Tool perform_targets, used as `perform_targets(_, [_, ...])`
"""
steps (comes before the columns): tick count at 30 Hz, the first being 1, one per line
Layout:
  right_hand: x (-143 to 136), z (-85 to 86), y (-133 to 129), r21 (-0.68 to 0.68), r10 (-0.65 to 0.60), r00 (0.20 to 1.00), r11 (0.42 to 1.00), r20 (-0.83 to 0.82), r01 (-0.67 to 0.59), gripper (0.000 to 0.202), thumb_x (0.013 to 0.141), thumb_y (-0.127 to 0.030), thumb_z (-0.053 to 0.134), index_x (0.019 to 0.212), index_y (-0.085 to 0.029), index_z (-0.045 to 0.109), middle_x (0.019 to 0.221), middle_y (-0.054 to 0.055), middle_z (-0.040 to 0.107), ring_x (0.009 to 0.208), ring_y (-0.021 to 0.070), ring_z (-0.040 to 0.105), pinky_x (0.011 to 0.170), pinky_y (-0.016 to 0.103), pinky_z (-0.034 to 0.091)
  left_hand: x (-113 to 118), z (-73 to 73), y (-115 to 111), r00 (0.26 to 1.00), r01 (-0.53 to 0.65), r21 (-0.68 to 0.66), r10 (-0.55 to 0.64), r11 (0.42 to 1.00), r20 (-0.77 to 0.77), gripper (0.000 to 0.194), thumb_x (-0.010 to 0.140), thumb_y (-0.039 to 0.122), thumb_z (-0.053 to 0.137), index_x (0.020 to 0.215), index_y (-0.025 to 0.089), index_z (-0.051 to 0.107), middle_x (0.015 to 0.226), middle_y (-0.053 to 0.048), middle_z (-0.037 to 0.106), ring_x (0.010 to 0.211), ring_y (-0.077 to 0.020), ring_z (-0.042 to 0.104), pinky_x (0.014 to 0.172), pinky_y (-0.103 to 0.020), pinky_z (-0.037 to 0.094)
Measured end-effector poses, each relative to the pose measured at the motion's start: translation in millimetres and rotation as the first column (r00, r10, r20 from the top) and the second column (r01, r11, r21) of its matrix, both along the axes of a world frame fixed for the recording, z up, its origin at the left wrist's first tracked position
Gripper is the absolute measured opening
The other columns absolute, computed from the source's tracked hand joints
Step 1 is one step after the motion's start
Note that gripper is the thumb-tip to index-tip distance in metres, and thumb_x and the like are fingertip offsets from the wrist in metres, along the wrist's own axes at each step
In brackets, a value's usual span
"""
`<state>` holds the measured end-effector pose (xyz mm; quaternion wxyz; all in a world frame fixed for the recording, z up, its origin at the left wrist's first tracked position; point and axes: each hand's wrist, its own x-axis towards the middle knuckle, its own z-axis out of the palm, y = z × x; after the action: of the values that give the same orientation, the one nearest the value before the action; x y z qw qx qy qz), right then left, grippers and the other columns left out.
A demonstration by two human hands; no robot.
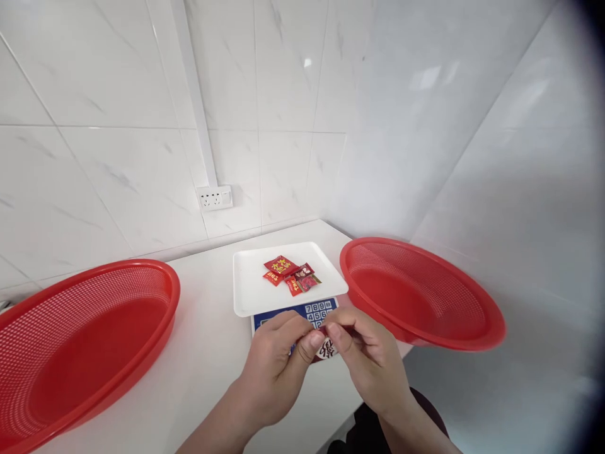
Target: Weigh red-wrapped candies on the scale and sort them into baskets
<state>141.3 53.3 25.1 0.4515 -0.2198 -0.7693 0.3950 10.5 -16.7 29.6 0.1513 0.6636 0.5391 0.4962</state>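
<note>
Both hands meet in front of a scale, pinching the top edge of a small dark red packet [326,349] that has a white patch with dark characters. My left hand [278,362] grips it between thumb and forefinger, and my right hand [366,359] does the same from the other side. Behind them is the scale [274,311], blue with number keys, partly hidden by my fingers. A white tray [246,277] rests on top of it. On the tray lies a small pile of red and dark wrapped packets [280,265].
A large red mesh basket [163,277] stands at the left of the white table [198,378]. Another red basket [491,325] sits at the right, beside the tray and partly past the table edge. A socket [215,198] is fixed on the tiled wall behind.
</note>
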Motion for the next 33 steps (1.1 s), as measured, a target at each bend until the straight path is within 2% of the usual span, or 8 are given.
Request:
perform_targets(4, [-0.1, -4.2, 0.6, -0.070, 0.042, 0.999, 0.997, -0.033, -0.045, 0.024, 0.086, -0.037, 0.047, 0.071, -0.019, 0.055, 0.059, -0.001, 0.053, 0.052, 0.0106, 0.045, 0.049, 0.021, 0.037, -0.6, 0.4, 0.0, 0.998, -0.019, -0.001, 0.019, 1.000, 0.057, 0.029, 0.090, 0.027, 0.040, 0.063, 0.018, 0.046, 0.059, 0.002, 0.047, 0.057, -0.0103, 0.042, 0.052, -0.020, 0.031])
perform_targets(9, [3.4, 0.0, 1.1, -0.211, 0.157, 0.988, 0.966, 0.007, -0.152, 0.024, 0.084, -0.041, 0.050, 0.079, -0.019, 0.057, 0.065, 0.000, 0.057, 0.055, 0.0105, 0.049, 0.050, 0.021, 0.040, -5.9, 1.9, 0.6, 0.971, -0.022, -0.113, 0.048, 0.993, 0.235, 0.034, 0.089, 0.037, 0.039, 0.062, 0.018, 0.044, 0.056, 0.004, 0.043, 0.052, -0.0090, 0.037, 0.049, -0.020, 0.029])
perform_targets(12, [2.9, 0.6, 0.5, -0.197, 0.106, 0.994, 0.975, 0.012, -0.102, 0.019, 0.084, -0.036, 0.051, 0.079, -0.019, 0.057, 0.066, 0.000, 0.058, 0.059, 0.0112, 0.053, 0.054, 0.021, 0.043, -7.1, 1.3, 2.6, 0.947, 0.018, -0.148, 0.030, 0.989, 0.320, 0.033, 0.088, 0.041, 0.040, 0.065, 0.018, 0.045, 0.058, 0.003, 0.043, 0.055, -0.0096, 0.037, 0.051, -0.021, 0.031])
perform_targets(16, [-3.6, -5.8, 3.4, -0.235, -0.002, 0.996, 0.972, -0.084, -0.018, 0.021, 0.083, -0.039, 0.052, 0.084, -0.019, 0.057, 0.066, 0.000, 0.058, 0.058, 0.0115, 0.053, 0.051, 0.021, 0.042, -6.6, -2.3, 7.8, 0.925, 0.150, -0.166, -0.079, 0.975, 0.373, 0.030, 0.086, 0.042, 0.044, 0.068, 0.017, 0.049, 0.064, 0.002, 0.049, 0.060, -0.0109, 0.041, 0.056, -0.021, 0.034])
perform_targets(21, [-9.4, -13.2, 12.8, -0.382, 0.066, 0.998, 0.922, -0.017, -0.068, 0.029, 0.083, -0.046, 0.050, 0.079, -0.018, 0.054, 0.057, -0.002, 0.052, 0.049, 0.0091, 0.045, 0.044, 0.020, 0.036, -12.4, -12.2, 18.1, 0.919, 0.109, -0.209, -0.019, 0.972, 0.393, 0.036, 0.086, 0.043, 0.042, 0.061, 0.017, 0.044, 0.059, 0.003, 0.046, 0.058, -0.0102, 0.041, 0.056, -0.021, 0.033])
perform_targets(25, [-8.2, -15.2, 15.5, -0.385, 0.127, 0.990, 0.918, 0.055, -0.096, 0.030, 0.084, -0.045, 0.048, 0.074, -0.018, 0.053, 0.058, -0.003, 0.050, 0.050, 0.0085, 0.044, 0.046, 0.020, 0.035, -20.4, -15.8, 23.2, 0.901, 0.148, -0.264, -0.020, 0.953, 0.434, 0.038, 0.085, 0.046, 0.043, 0.060, 0.017, 0.044, 0.056, 0.004, 0.044, 0.054, -0.0099, 0.040, 0.053, -0.022, 0.032])
perform_targets(28, [-8.0, -16.1, 14.2, -0.400, 0.157, 0.987, 0.907, 0.030, -0.132, 0.030, 0.084, -0.046, 0.047, 0.075, -0.018, 0.053, 0.060, -0.003, 0.050, 0.051, 0.0089, 0.046, 0.046, 0.020, 0.035, -20.4, -13.1, 23.5, 0.882, 0.180, -0.272, -0.033, 0.945, 0.470, 0.040, 0.085, 0.046, 0.043, 0.058, 0.017, 0.044, 0.056, 0.003, 0.044, 0.055, -0.0103, 0.042, 0.054, -0.022, 0.033])
perform_targets(33, [-11.4, -18.6, 7.0, -0.323, 0.063, 0.998, 0.944, -0.009, -0.062, 0.028, 0.084, -0.043, 0.048, 0.072, -0.019, 0.054, 0.057, -0.003, 0.051, 0.050, 0.0098, 0.046, 0.046, 0.021, 0.037, -10.8, -9.9, 23.3, 0.825, 0.143, -0.166, -0.025, 0.976, 0.564, 0.030, 0.083, 0.044, 0.048, 0.073, 0.017, 0.052, 0.062, 0.003, 0.050, 0.058, -0.0109, 0.046, 0.057, -0.022, 0.038])
